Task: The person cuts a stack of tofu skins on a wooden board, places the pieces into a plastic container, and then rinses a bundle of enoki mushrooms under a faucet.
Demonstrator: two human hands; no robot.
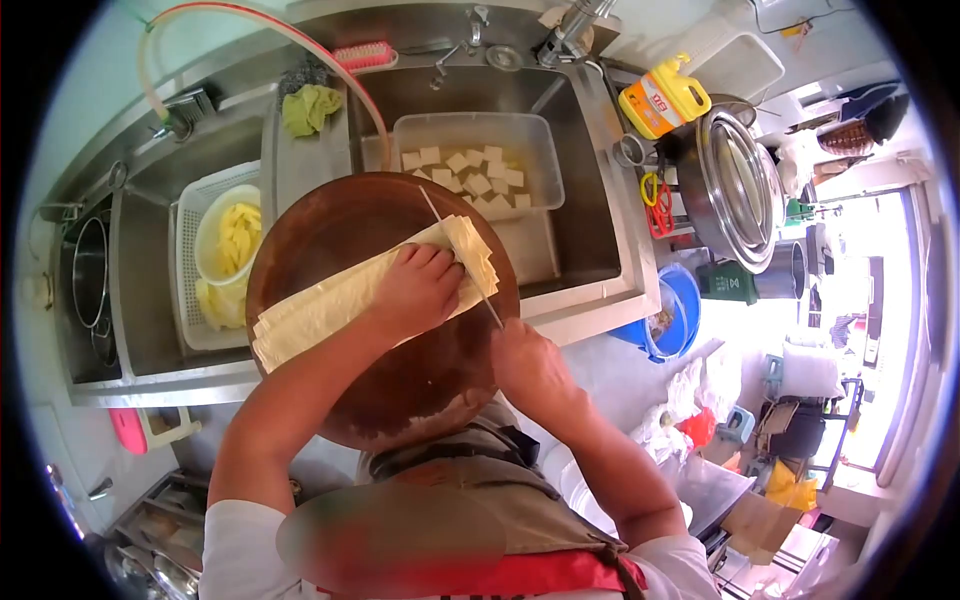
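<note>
A long stack of pale yellow sheets (330, 303) lies slantwise across a round brown board (400, 385). On the stack near its right end rests my left hand (422, 285), its fingers curled and pressing down on the sheets. My right hand (530, 365) is wrapped round the handle of a knife (433, 203), whose thin blade crosses the stack just right of my left fingers. A short section of sheets (472, 250) sits on the far side of the blade. The knife's handle is hidden in my fist.
Behind the board, a sink (588, 200) holds a clear tub (553, 165) with white cubes in liquid. A white basket (190, 250) with a bowl of yellow pieces stands in the left sink. Metal pots (705, 190) and a blue bucket (683, 310) are at the right.
</note>
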